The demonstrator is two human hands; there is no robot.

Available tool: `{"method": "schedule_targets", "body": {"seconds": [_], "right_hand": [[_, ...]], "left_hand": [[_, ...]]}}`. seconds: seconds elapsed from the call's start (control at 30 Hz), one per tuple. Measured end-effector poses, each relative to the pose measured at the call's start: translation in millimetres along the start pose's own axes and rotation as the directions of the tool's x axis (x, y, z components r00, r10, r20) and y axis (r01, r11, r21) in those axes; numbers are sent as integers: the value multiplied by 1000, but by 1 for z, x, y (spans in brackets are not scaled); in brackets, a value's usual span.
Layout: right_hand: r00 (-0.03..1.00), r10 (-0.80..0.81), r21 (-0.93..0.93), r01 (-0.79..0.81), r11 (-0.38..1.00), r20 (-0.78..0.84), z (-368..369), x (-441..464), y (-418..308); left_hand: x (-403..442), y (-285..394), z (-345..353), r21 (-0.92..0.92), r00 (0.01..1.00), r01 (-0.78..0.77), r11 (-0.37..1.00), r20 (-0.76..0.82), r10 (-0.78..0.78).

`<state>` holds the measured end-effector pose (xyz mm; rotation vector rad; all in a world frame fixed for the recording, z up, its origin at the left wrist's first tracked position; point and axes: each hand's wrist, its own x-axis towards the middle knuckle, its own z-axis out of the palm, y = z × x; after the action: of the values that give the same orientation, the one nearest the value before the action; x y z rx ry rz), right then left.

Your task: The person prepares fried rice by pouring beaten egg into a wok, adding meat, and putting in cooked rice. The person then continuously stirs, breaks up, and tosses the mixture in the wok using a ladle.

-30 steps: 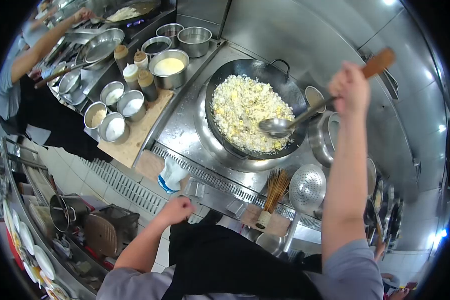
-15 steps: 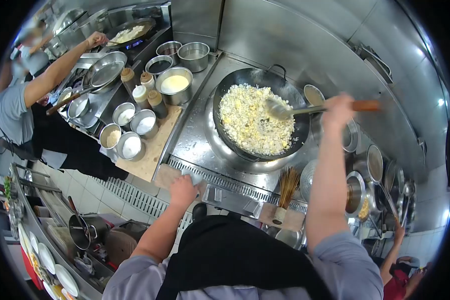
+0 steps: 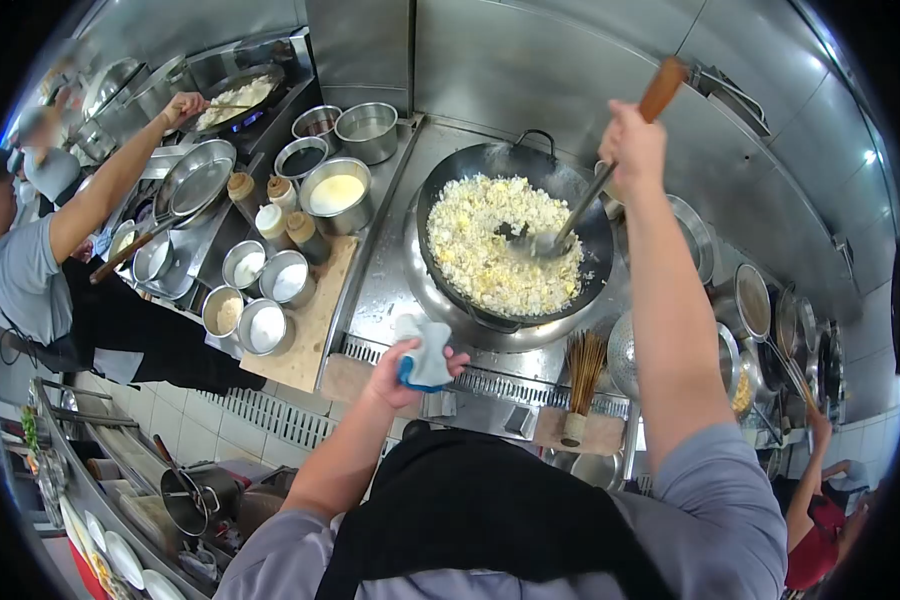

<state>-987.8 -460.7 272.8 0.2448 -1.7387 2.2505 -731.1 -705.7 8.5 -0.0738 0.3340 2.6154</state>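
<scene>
My right hand (image 3: 634,145) is closed around a wok spatula (image 3: 588,208), near its wooden handle. The spatula's metal head is down in the rice mixed with yellow bits (image 3: 500,285), and a dark patch of the pan shows beside it. This rice fills much of a large black wok (image 3: 448,165) on the steel range. At the range's front edge, my left hand (image 3: 395,375) grips a folded pale cloth (image 3: 426,350) with a blue edge, just below the wok and apart from it.
To the left stand squeeze bottles (image 3: 273,222), a pot of pale yellow liquid (image 3: 338,193) and several small seasoning pots (image 3: 267,327). A bamboo brush (image 3: 583,370) stands at the front edge. Strainers (image 3: 750,302) hang right. A co-worker's hand (image 3: 185,107) stirs another pan (image 3: 262,115).
My left hand has lifted the cloth from the front ledge and moved right, toward the wok. The right hand has risen leftward, tilting the spatula steeper, its head lower in the rice.
</scene>
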Motion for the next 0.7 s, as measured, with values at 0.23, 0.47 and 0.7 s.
{"method": "schedule_targets", "body": {"seconds": [0.23, 0.47, 0.7], "right_hand": [[968, -46, 135, 81, 988, -246, -13, 20, 50], [880, -123, 218, 246, 944, -459, -18, 24, 56], [991, 95, -34, -99, 995, -93, 10, -22, -3]], "left_hand": [[51, -17, 7, 170, 954, 193, 966, -264, -144], [80, -23, 38, 334, 887, 287, 898, -447, -117], [141, -28, 13, 207, 758, 309, 928, -643, -109]]}}
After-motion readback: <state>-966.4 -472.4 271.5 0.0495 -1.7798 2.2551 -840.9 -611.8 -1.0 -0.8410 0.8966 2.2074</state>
